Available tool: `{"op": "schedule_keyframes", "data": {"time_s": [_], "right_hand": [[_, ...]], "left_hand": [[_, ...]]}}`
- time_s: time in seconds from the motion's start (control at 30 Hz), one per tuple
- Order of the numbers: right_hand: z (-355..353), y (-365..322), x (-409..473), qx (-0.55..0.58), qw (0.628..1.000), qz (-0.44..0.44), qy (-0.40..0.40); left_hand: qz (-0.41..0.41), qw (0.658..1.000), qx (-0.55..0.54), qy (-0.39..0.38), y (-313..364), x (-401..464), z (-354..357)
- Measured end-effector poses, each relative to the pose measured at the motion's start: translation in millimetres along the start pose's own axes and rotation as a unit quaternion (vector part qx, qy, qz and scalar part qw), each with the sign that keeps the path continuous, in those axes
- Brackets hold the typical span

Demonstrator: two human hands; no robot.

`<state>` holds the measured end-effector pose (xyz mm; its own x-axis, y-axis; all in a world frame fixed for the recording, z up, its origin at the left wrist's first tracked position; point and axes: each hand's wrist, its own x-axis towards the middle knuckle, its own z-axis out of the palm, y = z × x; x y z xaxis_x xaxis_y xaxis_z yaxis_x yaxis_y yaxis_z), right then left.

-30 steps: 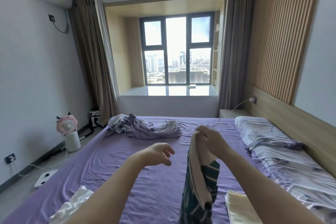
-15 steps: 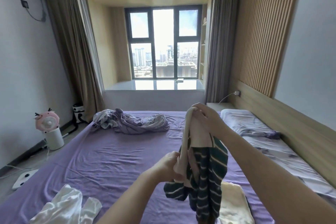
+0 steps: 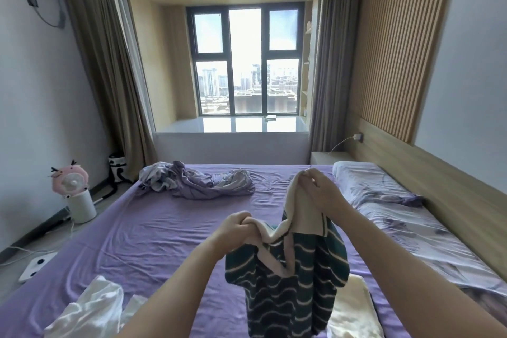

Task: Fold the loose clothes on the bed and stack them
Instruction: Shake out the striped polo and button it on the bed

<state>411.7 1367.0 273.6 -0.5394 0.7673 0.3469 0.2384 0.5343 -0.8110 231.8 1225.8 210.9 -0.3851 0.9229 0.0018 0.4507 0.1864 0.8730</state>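
Note:
A dark green shirt with cream stripes and a cream collar hangs in the air above the purple bed. My left hand grips one end of the cream collar, lower and to the left. My right hand pinches the other end higher up. A folded cream garment lies on the bed below the shirt, partly hidden by it. A loose white garment lies crumpled at the near left.
A crumpled purple-grey sheet lies at the far end of the bed. A pillow and floral quilt run along the right side by the wooden headboard. On the floor at left stand a pink fan and a white scale.
My left hand, empty a second ago, took hold of the collar and pulled it out to the left. The shirt has spread between both hands.

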Motion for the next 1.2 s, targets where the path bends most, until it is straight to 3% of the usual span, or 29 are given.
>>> {"op": "schedule_keyframes", "data": {"time_s": [0.07,0.17,0.43,0.6,0.7,0.87,0.97,1.07,1.2], "right_hand": [[2.5,2.6,1.1,0.007,1.0,0.012,0.006],[4.4,4.1,5.6,0.012,0.999,0.028,0.032],[20.7,17.8,2.1,0.001,0.999,0.04,0.013],[52.3,36.3,-20.4,-0.041,0.991,0.038,-0.12],[75.2,50.3,-34.1,-0.01,0.971,0.09,-0.223],[101.5,69.6,-47.6,0.069,0.899,0.211,-0.378],[114.8,82.2,-49.4,0.118,0.841,0.281,-0.446],[136.2,101.2,-51.4,0.127,0.814,0.329,-0.462],[189.6,145.3,-63.9,0.091,0.851,0.364,-0.368]], "left_hand": [[-0.003,1.0,0.013,0.008,0.5,1.9,-4.3],[0.029,0.99,0.137,0.018,-0.9,1.9,-10.4],[-0.012,0.997,0.066,-0.028,-14.7,-10.8,-34.9],[-0.111,0.988,0.019,-0.108,-36.1,-30.5,-34.3],[-0.185,0.964,-0.007,-0.19,-49.5,-40.4,-31.4],[-0.273,0.894,-0.067,-0.348,-76.6,-52.2,-38.5],[-0.298,0.86,-0.127,-0.395,-97.6,-53.6,-44.2],[-0.306,0.855,-0.173,-0.381,-131.3,-46.2,-37.3],[-0.361,0.895,-0.138,-0.223,-195.2,-31.7,-14.9]]}}
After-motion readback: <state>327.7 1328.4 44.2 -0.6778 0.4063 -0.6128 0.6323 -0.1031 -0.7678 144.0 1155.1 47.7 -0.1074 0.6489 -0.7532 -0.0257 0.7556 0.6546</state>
